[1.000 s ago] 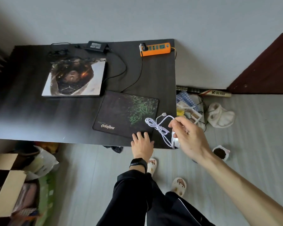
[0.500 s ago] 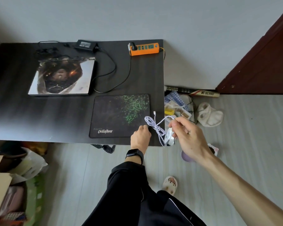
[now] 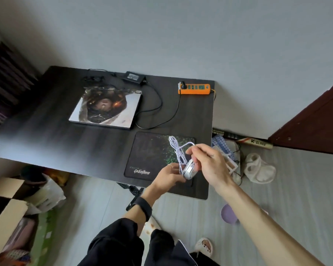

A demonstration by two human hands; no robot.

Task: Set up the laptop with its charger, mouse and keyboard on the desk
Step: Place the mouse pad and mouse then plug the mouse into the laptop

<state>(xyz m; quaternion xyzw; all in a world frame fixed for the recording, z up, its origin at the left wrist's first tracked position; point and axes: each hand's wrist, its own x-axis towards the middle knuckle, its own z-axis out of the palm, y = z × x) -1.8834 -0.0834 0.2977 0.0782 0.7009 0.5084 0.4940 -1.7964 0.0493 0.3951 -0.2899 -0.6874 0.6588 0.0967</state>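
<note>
A closed laptop [image 3: 104,107] with a printed lid lies on the dark desk [image 3: 46,139]. Behind it sits the black charger brick [image 3: 134,77], its cable running to an orange power strip [image 3: 194,88]. A black and green mouse pad [image 3: 152,154] lies at the desk's near right. Above the pad's front corner my right hand [image 3: 208,164] pinches the white cable loops [image 3: 176,148] of a silver mouse [image 3: 188,170]. My left hand [image 3: 168,175] holds the mouse from below. No keyboard is in view.
The desk's right edge drops to the floor, where a pile of cloth, a box and a white slipper [image 3: 260,169] lie. A purple bowl [image 3: 229,214] sits under my right forearm. A cardboard box [image 3: 6,223] and bags stand at the lower left. A dark door [image 3: 315,121] is at right.
My left hand has lifted off the mouse pad's edge and taken the mouse from below. My right hand has carried the mouse and cable left, over the pad.
</note>
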